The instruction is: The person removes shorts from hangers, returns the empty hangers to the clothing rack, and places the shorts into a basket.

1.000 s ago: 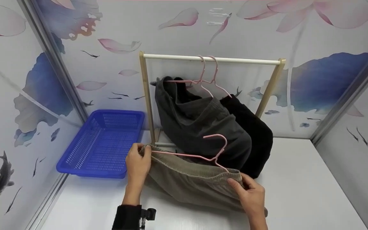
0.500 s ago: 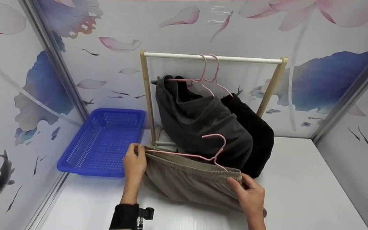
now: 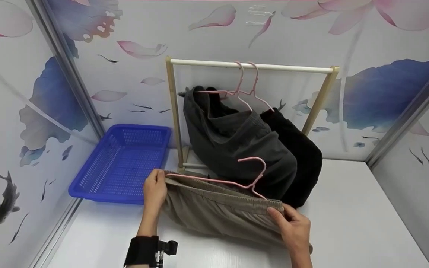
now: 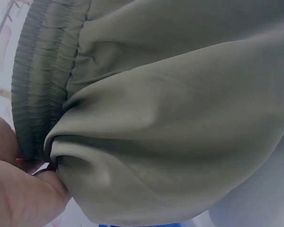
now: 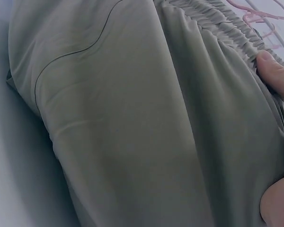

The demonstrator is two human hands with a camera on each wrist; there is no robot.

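Observation:
Stretched between my two hands is a pair of khaki pants [image 3: 214,212] with a gathered elastic waistband. My left hand [image 3: 155,190] pinches the waistband's left end, where the tip of a pink hanger [image 3: 203,179] also reaches. At the other end, my right hand [image 3: 292,225] pinches the waistband between thumb and fingers. The hanger lies inside the waist opening, its hook standing up above the fabric near the right side. In the left wrist view the cloth bunches beside the left fingers [image 4: 26,194]. The right thumb [image 5: 274,71] presses on the gathered band in the right wrist view.
Behind the pants stands a small rack with a white rail [image 3: 207,63] and wooden legs. Dark grey pants [image 3: 233,137] and black pants [image 3: 300,160] hang from it on pink hangers. A blue plastic basket [image 3: 119,201] sits at the left on the white table [image 3: 352,216].
My left hand has moved left, drawing the waistband wider and straighter, with the hanger's left tip now close at that hand. My right hand stays nearly in place.

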